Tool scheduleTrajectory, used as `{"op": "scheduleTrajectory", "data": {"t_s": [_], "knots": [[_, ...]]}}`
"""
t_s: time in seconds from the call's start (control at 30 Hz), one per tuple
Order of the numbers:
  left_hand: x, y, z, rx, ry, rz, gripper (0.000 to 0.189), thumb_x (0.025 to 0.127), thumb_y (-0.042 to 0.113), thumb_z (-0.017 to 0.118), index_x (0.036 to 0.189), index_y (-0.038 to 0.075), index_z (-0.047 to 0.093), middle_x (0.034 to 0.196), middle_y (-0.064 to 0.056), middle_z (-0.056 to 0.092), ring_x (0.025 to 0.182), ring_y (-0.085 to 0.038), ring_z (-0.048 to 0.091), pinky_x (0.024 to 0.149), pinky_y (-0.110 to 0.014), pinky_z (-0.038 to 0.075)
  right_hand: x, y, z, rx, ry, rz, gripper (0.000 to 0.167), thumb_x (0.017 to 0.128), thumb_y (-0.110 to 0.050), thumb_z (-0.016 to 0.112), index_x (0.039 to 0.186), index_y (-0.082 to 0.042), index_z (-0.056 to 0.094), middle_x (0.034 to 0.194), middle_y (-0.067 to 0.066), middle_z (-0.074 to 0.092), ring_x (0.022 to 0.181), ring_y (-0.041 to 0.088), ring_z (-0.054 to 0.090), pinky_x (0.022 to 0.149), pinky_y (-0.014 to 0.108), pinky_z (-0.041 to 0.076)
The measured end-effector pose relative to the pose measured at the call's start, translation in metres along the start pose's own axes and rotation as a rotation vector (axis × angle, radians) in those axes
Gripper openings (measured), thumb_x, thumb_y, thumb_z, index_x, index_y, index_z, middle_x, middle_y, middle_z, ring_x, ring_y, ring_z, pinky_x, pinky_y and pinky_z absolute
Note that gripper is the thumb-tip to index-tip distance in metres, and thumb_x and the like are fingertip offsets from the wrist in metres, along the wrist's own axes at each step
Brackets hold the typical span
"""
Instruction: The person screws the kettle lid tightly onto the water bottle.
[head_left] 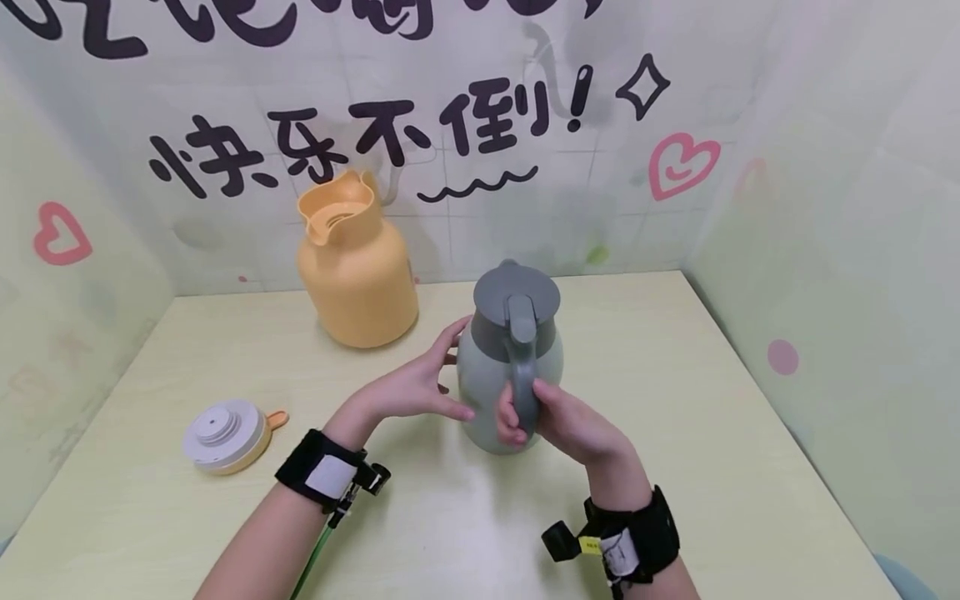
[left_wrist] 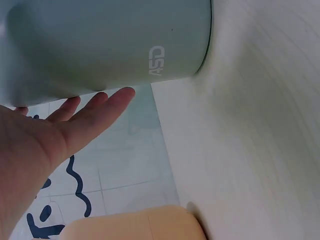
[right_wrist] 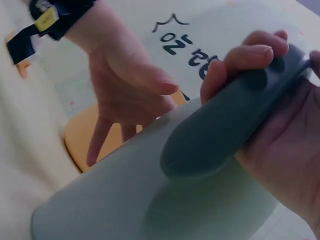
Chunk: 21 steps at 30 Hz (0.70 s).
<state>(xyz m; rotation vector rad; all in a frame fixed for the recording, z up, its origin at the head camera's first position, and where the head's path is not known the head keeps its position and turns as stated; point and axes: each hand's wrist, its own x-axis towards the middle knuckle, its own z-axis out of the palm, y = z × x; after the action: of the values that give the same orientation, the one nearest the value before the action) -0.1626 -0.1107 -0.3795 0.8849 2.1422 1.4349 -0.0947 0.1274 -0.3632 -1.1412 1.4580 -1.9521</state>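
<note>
A grey-green thermos jug [head_left: 483,375] with a darker grey lid [head_left: 495,293] stands upright on the table, its handle facing the person. My right hand [head_left: 581,425] grips that handle [right_wrist: 215,130], fingers curled round it. At the jug's left side is my left hand [head_left: 408,387], fingers spread and thumb apart. In the left wrist view its fingertips lie along the side of the jug [left_wrist: 110,45], which bears the letters ASD; firm contact is hard to tell.
An orange thermos jug [head_left: 360,283] with an uncovered mouth stands at the back left by the wall sheet. A round white-and-orange stopper lid [head_left: 225,437] with an orange tab lies on the table [head_left: 450,533] at the left. Printed sheets [head_left: 810,275] enclose the back and sides.
</note>
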Motion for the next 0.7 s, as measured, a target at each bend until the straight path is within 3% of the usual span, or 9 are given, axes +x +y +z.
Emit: {"op": "scheduleTrajectory", "data": {"t_s": [0.3,0.43,0.53,0.63,0.7], "knots": [[0.005,-0.019,0.015,-0.026,0.051,0.046,0.129,0.065,0.010,0.089,0.151,0.034,-0.004,0.151,-0.005,0.013,0.126,-0.035,0.034,0.078,-0.050,0.048,0.010,0.009,-0.017,0.056,-0.237,-0.091,0.050,0.102,-0.052,0.020,0.089,-0.008,0.040,0.070,0.010,0.034,0.061,0.020,0.034,0.059,0.030,0.031],[0.009,-0.023,0.024,-0.006,0.111,0.119,0.134,0.060,0.003,0.090,0.151,0.028,-0.006,0.151,-0.009,0.015,0.130,-0.031,0.030,0.095,-0.051,0.039,0.014,0.010,-0.020,0.051,-0.307,-0.117,0.051,0.102,-0.053,0.019,0.088,-0.008,0.038,0.068,0.012,0.032,0.059,0.024,0.031,0.056,0.032,0.030],[0.009,-0.017,0.030,0.023,0.166,0.178,0.133,0.058,-0.001,0.090,0.151,0.018,-0.003,0.150,-0.015,0.018,0.132,-0.031,0.030,0.106,-0.050,0.026,0.018,0.009,-0.022,0.062,-0.361,-0.126,0.051,0.102,-0.053,0.020,0.087,-0.007,0.037,0.066,0.013,0.031,0.058,0.025,0.030,0.055,0.033,0.029],[0.006,-0.004,0.032,0.029,0.204,0.200,0.126,0.058,-0.004,0.088,0.150,0.010,0.003,0.147,-0.019,0.024,0.129,-0.034,0.033,0.106,-0.051,0.025,0.022,0.007,-0.024,0.074,-0.414,-0.134,0.051,0.101,-0.053,0.022,0.087,-0.007,0.036,0.065,0.013,0.030,0.057,0.025,0.029,0.054,0.034,0.028],[0.003,0.005,0.033,0.029,0.217,0.182,0.123,0.058,-0.005,0.088,0.149,0.006,0.005,0.146,-0.021,0.027,0.127,-0.035,0.035,0.105,-0.050,0.027,0.024,0.005,-0.024,0.079,-0.449,-0.138,0.051,0.101,-0.053,0.022,0.087,-0.006,0.035,0.064,0.013,0.030,0.057,0.025,0.029,0.053,0.035,0.028]]}}
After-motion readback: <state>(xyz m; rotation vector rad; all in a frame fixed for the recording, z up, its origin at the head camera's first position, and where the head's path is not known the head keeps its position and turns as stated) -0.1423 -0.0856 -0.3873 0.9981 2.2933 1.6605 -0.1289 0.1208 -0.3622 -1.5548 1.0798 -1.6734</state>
